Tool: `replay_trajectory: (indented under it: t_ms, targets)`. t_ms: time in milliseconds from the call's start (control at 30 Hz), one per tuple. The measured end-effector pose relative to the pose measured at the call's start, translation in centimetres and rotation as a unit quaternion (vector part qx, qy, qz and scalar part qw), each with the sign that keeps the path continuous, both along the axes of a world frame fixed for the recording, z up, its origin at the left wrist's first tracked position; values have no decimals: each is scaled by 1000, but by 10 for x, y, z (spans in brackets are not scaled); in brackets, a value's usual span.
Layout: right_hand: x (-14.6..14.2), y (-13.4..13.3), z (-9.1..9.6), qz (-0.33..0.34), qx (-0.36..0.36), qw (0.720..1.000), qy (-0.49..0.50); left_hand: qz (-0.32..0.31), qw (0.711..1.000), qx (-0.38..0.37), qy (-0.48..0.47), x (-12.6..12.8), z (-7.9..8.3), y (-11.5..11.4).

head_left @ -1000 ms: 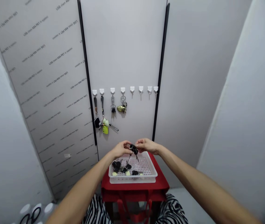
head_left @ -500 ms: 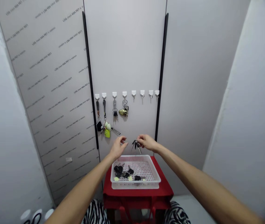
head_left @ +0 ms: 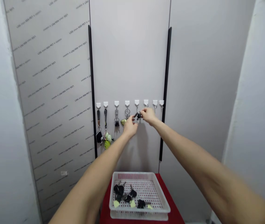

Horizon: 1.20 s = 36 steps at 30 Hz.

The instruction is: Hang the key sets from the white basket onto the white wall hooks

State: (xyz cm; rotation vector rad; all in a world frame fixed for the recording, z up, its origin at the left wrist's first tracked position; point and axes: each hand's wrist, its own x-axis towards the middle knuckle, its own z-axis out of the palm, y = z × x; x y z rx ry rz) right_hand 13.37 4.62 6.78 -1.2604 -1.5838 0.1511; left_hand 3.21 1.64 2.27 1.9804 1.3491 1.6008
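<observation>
My right hand (head_left: 148,115) pinches a bunch of keys (head_left: 139,117) with dark heads, held in front of the wall just under the fifth white hook (head_left: 137,102) from the left. My left hand (head_left: 130,126) is at the bunch from the other side, its curled fingertips on a dark key head. Whether the ring touches the hook is too small to make out. Just left of my left hand, partly covered by it, hangs a key ring with a gold-coloured fob (head_left: 123,122).
Further left on hooks hang a key bunch (head_left: 116,124), a strap with a lime-green tag (head_left: 107,144) and a strap with a black fob (head_left: 99,137). Below, a white basket (head_left: 165,199) holding black-headed keys (head_left: 118,189) and yellow paper pieces (head_left: 132,203) rests on a red surface (head_left: 173,214).
Both hands have risen from above the basket to the row of hooks, carrying the bunch of keys. My left hand has closed in on it. The view has tilted up.
</observation>
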Motion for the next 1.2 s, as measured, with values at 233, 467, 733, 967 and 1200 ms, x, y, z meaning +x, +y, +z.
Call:
replay_trajectory:
  t_ms: [233,467,733,967,1200]
  targets:
    - [-11,26,26,-111,5,994,-6,56,998,-14,35,-1,27,18]
    - [-4,17,-10,-92,21,995,15,57,991,28,114,-32,-40,-6]
    - [-11,-65,-176,116,-110,979,-125,12,925,-219,309,-83,-161,-41]
    - [-32,-103,-259,189,-213,917,-280,-10,862,-243,445,-71,-197,-74]
    - [-30,-100,-264,167,-306,905,-243,2,890,-240,387,-69,-198,-72]
